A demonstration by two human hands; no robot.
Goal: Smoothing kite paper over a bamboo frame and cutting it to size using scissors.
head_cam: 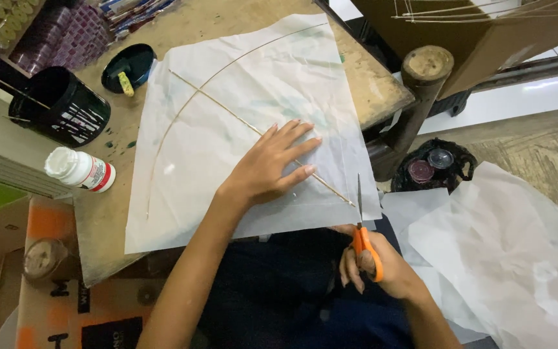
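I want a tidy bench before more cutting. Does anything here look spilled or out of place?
Yes: the white glue bottle lies tipped on its side at the wooden table's left edge, and green paint specks dot the wood beside it.

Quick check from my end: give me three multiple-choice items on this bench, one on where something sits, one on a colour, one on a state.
1. Where does the left hand rest?
A. on the white paper sheet
B. on the black cup
C. on the cardboard box

2. What colour are the scissors' handles?
A. blue
B. orange
C. green

3. How is the white bottle placed?
A. upright
B. hanging
C. lying on its side

Answers: 1 A, palm flat over sheet and thin sticks; 2 B, orange loops in the right hand; 3 C, it lies sideways on the table.
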